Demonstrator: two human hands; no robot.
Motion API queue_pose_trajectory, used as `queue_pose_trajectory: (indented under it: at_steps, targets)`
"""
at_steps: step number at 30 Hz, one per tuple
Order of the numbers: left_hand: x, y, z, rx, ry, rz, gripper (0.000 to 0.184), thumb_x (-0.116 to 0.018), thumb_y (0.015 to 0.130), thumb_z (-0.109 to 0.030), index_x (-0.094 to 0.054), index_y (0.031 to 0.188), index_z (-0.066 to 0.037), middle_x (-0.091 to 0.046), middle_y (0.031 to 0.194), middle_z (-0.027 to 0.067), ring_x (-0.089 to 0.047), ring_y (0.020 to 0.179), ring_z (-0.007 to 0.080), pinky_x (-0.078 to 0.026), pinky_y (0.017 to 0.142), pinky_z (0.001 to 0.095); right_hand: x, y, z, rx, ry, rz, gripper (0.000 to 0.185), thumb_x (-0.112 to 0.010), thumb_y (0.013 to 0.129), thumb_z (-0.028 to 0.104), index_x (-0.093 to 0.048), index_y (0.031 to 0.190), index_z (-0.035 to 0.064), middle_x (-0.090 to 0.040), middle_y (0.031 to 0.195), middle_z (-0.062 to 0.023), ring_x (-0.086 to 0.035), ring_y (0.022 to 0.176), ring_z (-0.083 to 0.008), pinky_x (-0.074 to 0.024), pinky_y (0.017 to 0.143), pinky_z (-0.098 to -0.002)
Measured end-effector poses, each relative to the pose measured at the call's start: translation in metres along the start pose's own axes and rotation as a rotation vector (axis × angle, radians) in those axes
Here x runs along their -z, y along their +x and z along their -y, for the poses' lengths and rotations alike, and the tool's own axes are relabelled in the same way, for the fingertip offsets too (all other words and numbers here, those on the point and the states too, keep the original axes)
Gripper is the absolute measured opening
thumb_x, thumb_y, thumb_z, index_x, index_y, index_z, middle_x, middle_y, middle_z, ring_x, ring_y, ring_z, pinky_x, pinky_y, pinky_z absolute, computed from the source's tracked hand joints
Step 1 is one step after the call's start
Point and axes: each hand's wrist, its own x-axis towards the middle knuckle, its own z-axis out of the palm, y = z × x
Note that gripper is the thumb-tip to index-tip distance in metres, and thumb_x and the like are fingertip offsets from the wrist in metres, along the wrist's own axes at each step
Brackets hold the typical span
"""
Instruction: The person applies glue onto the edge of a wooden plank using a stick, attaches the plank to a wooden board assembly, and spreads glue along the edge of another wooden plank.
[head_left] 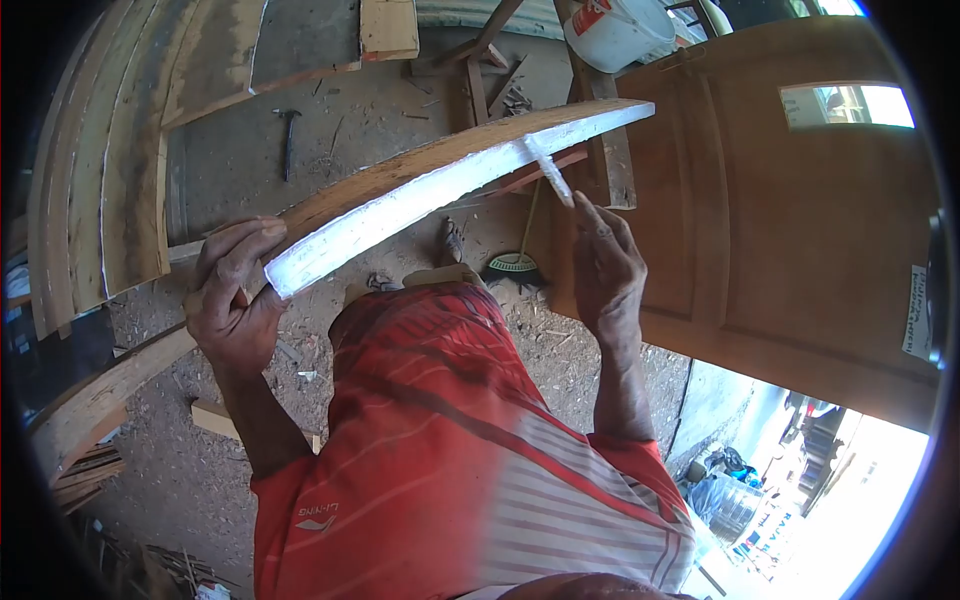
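OK, plank (400,180): in front of me, above the floor (390,110), its near-left end by my L hand (235,290).
Long axis: diag., near L to far R, w/ a slight bow along the length.
Pointing: one end twd my left side, other end far R; brown face up, white edge twd me.
L fingers: grasping the plank's near-left end, fingertips over the brown face, thumb low by the white edge.
R hand (608,265): fingertips pinching a thin whitish stick (555,178).
Stick: slants from my fingers up & L; tip at the white edge, far-right half, looks like touching.
Far end: passes over a wooden beam (617,175); can't tell if it rests there.
Floor, far L: hammer (290,140), handle twd me.
Floor, beyond my feet's R side: broom (513,264).
Far R: white bucket (625,38), nr brown door panel (740,190).
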Motion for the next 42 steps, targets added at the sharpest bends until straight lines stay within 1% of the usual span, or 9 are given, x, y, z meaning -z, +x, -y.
queue_pose_trajectory:
  at_steps: [3,11,18,21,24,33,36,40,42]
  targets:
    - [0.001,-0.001,0.002,-0.003,0.005,0.008,0.063,-0.085,0.061,0.008,-0.071,0.121,-0.001,-0.07,0.119,0.0136,-0.067,0.112,0.0274,-0.055,0.096,0.0372,-0.02,0.004,-0.004,0.108,-0.077,-0.035,0.042,-0.066,0.092,-0.003,-0.067,0.133,0.0078,-0.069,0.11,-0.0169,-0.07,0.095,-0.0328,-0.0568,0.08,-0.0416]
    - [0.001,-0.01,0.006,0.132,-0.092,0.002,0.06,-0.083,0.065,0.01,-0.069,0.123,0.002,-0.068,0.122,0.0139,-0.066,0.113,0.0243,-0.056,0.094,0.0357,-0.034,0.025,-0.004,-0.095,-0.046,-0.13,0.038,-0.058,0.1,0.002,-0.063,0.137,0.0068,-0.067,0.11,-0.0211,-0.07,0.096,-0.0361,-0.0556,0.077,-0.0439]
    - [0.0,-0.008,-0.001,0.144,-0.08,0.0,0.059,-0.083,0.067,0.008,-0.069,0.124,0.002,-0.068,0.122,0.0139,-0.065,0.114,0.0235,-0.055,0.094,0.034,-0.033,-0.006,0.028,-0.02,0.03,0.024,0.045,-0.062,0.095,-0.003,-0.063,0.139,0.0069,-0.066,0.111,-0.0194,-0.07,0.093,-0.0324,-0.0569,0.077,-0.0419]
    - [-0.005,-0.006,0.005,0.114,-0.054,-0.071,0.055,-0.093,0.068,-0.011,-0.073,0.119,-0.007,-0.074,0.115,0.0056,-0.067,0.097,0.0126,-0.042,0.06,0.0218,-0.025,-0.007,0.049,0.115,0.095,0.094,0.047,-0.063,0.093,-0.005,-0.062,0.139,0.0046,-0.067,0.112,-0.0187,-0.07,0.092,-0.0291,-0.0572,0.074,-0.0402]
    - [0.0,-0.012,0.006,0.158,-0.069,-0.009,0.058,-0.084,0.067,0.007,-0.069,0.123,0.002,-0.068,0.121,0.0138,-0.066,0.113,0.0235,-0.055,0.094,0.034,-0.016,0.005,0.037,-0.07,0.092,0.008,0.046,-0.062,0.093,-0.006,-0.062,0.138,0.0032,-0.067,0.112,-0.0192,-0.07,0.092,-0.0299,-0.0571,0.074,-0.0402]
    - [0.0,-0.011,0.001,0.15,-0.053,0.002,0.058,-0.084,0.068,0.008,-0.069,0.123,0.003,-0.068,0.122,0.0133,-0.066,0.112,0.0226,-0.056,0.093,0.0345,-0.021,0.007,0.059,0.112,0.097,0.026,0.045,-0.062,0.092,-0.007,-0.062,0.136,0.0004,-0.067,0.106,-0.0194,-0.07,0.09,-0.0318,-0.0579,0.075,-0.0394]
    - [-0.007,-0.006,-0.003,0.109,-0.038,-0.087,0.054,-0.092,0.07,-0.012,-0.073,0.119,-0.007,-0.074,0.114,0.0059,-0.067,0.098,0.0122,-0.042,0.061,0.0217,-0.021,0.012,0.046,0.003,-0.006,0.049,0.043,-0.064,0.092,-0.005,-0.063,0.135,0.0007,-0.067,0.106,-0.0191,-0.071,0.091,-0.0313,-0.0583,0.075,-0.0386]
    - [-0.008,-0.001,-0.005,0.053,-0.021,-0.107,0.054,-0.092,0.07,-0.012,-0.073,0.119,-0.006,-0.074,0.113,0.0065,-0.067,0.099,0.0126,-0.042,0.06,0.0222,-0.024,-0.001,0.075,0.146,0.171,0.113,0.04,-0.064,0.096,-0.002,-0.066,0.135,0.0037,-0.069,0.112,-0.019,-0.072,0.094,-0.0288,-0.0581,0.076,-0.0376]
    - [-0.01,-0.002,-0.004,0.051,-0.06,-0.119,0.054,-0.092,0.069,-0.012,-0.073,0.119,-0.006,-0.074,0.113,0.0066,-0.068,0.098,0.0123,-0.041,0.058,0.0221,-0.023,0.001,0.074,0.06,0.138,0.078,0.042,-0.064,0.094,-0.003,-0.065,0.135,0.004,-0.068,0.109,-0.018,-0.071,0.094,-0.0284,-0.0586,0.076,-0.0374]
